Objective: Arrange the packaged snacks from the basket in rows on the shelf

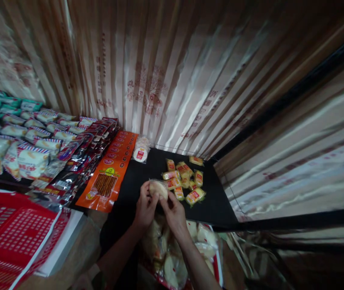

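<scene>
Between both hands is a round, pale packaged snack, like a flat cracker or cake (pixel 158 189), in a clear wrapper. My left hand (pixel 145 204) is closed on its left edge, thumb on the near face. On the other side my right hand (pixel 173 210) grips the lower right edge, its thumb also on the near face. Small yellow wrapped snacks (pixel 195 196) lie loosely on the black tabletop (pixel 217 203) just beyond my right hand. Below my forearms a red-and-white container (pixel 219 264) holds several pale wrapped items (pixel 172 270), partly covered by my arms.
An orange snack packet (pixel 108 173) lies left of my hands, beside dark red packets (pixel 84 149) and rows of white bags (pixel 33 159). Behind it stands a stack of round wrapped snacks (pixel 141 151). A red basket (pixel 11 237) is at lower left. A printed curtain (pixel 160 72) backs the table.
</scene>
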The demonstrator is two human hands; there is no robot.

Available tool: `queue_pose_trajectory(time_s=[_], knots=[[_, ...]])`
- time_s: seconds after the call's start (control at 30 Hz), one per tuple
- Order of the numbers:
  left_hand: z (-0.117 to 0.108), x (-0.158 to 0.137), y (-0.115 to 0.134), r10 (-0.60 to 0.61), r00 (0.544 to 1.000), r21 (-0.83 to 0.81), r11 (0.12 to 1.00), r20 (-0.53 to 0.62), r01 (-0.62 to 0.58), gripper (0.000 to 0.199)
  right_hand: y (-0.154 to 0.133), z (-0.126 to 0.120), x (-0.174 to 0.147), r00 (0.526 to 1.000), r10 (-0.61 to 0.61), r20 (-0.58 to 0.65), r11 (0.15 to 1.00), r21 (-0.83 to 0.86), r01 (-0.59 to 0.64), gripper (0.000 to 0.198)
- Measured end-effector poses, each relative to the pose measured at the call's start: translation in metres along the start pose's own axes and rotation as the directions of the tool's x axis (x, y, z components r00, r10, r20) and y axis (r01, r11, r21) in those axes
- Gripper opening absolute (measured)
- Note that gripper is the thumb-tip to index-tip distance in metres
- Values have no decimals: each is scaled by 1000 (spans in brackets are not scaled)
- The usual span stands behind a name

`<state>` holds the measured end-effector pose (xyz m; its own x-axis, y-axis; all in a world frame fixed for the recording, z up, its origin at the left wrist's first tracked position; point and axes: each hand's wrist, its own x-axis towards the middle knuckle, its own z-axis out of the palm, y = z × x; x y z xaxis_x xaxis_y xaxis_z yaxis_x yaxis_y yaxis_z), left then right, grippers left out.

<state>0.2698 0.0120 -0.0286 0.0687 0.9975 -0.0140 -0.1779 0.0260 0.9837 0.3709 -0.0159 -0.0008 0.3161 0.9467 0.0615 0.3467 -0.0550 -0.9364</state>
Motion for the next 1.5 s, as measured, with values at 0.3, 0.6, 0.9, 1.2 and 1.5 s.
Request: queue_pose_trajectory(time_s=[0.3, 0.6, 0.9, 1.2, 1.5], knots=[[-16, 22, 0, -101, 994, -171, 979, 45, 108, 56, -3, 19, 7, 975, -160, 155, 986, -28, 167, 44], [-22, 32, 2, -353, 932, -574, 748, 80, 333, 60, 6, 31, 26, 999, 19, 29, 1000, -13, -19, 40], [-33, 41, 13, -393, 909, -504, 762, 140, 407, 54, -10, 26, 34, 978, -192, 78, 871, -445, 206, 66], [-56, 45, 47, -393, 887, -42, 909, 243, 415, 46, -53, 10, 30, 767, -433, 473, 518, -566, 641, 61], [-47, 58, 38, -136, 945, -326, 945, -298, 33, 41, -22, 27, 71, 993, -45, 108, 992, -108, 57, 30]])
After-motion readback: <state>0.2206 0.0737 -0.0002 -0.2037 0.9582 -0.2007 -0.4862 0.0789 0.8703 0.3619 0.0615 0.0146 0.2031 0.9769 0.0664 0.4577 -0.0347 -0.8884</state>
